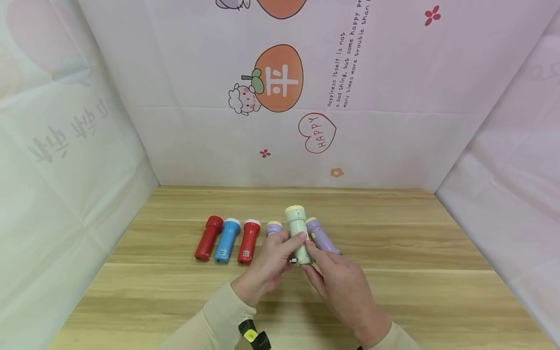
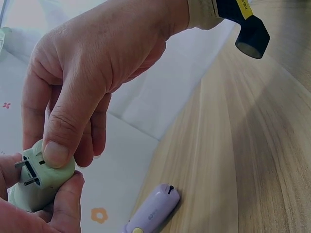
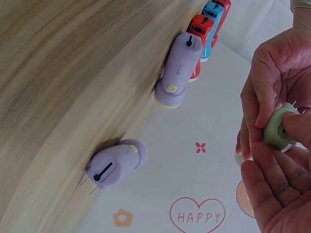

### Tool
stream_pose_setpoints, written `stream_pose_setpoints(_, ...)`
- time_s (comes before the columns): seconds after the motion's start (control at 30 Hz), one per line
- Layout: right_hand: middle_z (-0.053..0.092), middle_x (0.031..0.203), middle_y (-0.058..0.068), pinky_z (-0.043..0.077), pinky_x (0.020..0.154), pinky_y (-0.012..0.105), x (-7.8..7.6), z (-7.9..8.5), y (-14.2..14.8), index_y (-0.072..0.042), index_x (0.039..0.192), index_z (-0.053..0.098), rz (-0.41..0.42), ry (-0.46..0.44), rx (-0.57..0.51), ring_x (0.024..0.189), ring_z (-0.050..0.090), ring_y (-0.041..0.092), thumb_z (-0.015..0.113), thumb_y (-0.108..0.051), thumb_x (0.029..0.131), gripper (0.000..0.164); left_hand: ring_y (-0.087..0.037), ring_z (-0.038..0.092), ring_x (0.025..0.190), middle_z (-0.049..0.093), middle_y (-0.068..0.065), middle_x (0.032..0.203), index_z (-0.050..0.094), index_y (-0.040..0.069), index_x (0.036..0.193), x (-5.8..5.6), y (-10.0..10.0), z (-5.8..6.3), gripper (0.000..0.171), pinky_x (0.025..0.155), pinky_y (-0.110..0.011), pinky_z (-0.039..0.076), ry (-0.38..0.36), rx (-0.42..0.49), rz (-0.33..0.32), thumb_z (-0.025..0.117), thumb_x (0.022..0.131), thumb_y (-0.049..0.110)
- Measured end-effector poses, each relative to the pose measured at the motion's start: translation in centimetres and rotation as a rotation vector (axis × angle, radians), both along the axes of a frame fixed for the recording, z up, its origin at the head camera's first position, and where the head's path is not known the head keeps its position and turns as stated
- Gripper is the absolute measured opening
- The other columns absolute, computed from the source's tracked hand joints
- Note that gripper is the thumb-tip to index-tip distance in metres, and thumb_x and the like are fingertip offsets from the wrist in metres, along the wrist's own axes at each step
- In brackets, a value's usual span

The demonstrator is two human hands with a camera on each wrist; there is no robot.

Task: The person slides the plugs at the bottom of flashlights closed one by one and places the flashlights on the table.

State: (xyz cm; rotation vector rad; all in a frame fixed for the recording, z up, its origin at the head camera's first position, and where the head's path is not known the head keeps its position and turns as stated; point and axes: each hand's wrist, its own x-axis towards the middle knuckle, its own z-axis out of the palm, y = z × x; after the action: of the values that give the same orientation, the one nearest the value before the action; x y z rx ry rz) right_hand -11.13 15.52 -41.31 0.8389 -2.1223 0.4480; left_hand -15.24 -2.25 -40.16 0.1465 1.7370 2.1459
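1. My left hand (image 1: 267, 265) grips the green torch (image 1: 299, 226) above the table (image 1: 428, 282), fingers curled.
2. My right hand (image 1: 347, 287) pinches its lower end, where two prongs (image 2: 32, 181) stand out.
3. I see two purple torches (image 1: 323, 239) lying nearby; leftward, two red torches (image 1: 209, 239) flank a blue torch (image 1: 227, 241).

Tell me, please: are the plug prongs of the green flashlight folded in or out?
Out: in the left wrist view, two metal prongs stick out from the end of the green flashlight.
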Motion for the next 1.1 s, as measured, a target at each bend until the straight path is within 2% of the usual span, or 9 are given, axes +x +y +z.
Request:
stream_pose_setpoints(0.3,0.078,0.097,0.008,0.057,0.057,0.031,-0.01,0.08,-0.07,-0.001,0.129,0.071,-0.004,0.017,-0.004,0.069,0.070,0.015,0.042,-0.042,0.112,0.052,-0.020,0.066,0.106,0.065,-0.011,0.123,0.058,0.002,0.137,0.09,-0.12,0.09,0.054,0.094,-0.031,0.057,0.005,0.009,-0.008,0.063,0.103,0.044)
stream_pose_setpoints(0.4,0.079,0.097,0.008,0.058,0.058,0.030,-0.06,0.09,0.03,-0.001,0.129,0.070,0.003,0.004,0.004,0.070,0.071,0.014,0.052,-0.037,0.110,0.045,-0.020,0.066,0.105,0.066,-0.011,0.123,0.059,0.002,0.137,0.07,-0.12,0.09,0.053,0.094,-0.031,0.058,0.006,0.009,-0.007,0.063,0.103,0.043)
stream_pose_setpoints(0.53,0.079,0.098,0.008,0.058,0.058,0.030,-0.11,0.10,0.06,-0.001,0.130,0.070,0.011,0.009,0.002,0.070,0.071,0.015,0.055,-0.036,0.109,0.043,-0.020,0.066,0.105,0.066,-0.010,0.122,0.059,0.002,0.137,0.04,-0.11,0.08,0.053,0.094,-0.031,0.058,0.003,0.006,-0.006,0.063,0.103,0.043)
stream_pose_setpoints(0.67,0.079,0.097,0.008,0.057,0.057,0.031,-0.06,0.17,-0.12,-0.002,0.128,0.071,0.008,0.024,-0.005,0.068,0.071,0.016,0.044,-0.041,0.112,0.051,-0.019,0.066,0.104,0.067,-0.010,0.122,0.059,0.002,0.137,0.02,-0.14,0.05,0.053,0.093,-0.030,0.058,0.003,0.010,-0.007,0.063,0.103,0.043)
stream_pose_setpoints(1.1,0.079,0.096,0.009,0.057,0.056,0.031,-0.01,0.28,-0.14,-0.001,0.127,0.071,0.015,0.028,0.000,0.066,0.070,0.016,0.041,-0.041,0.112,0.052,-0.019,0.065,0.102,0.068,-0.009,0.120,0.061,0.003,0.135,0.07,-0.22,0.07,0.052,0.090,-0.028,0.055,0.003,0.003,-0.004,0.063,0.103,0.044)
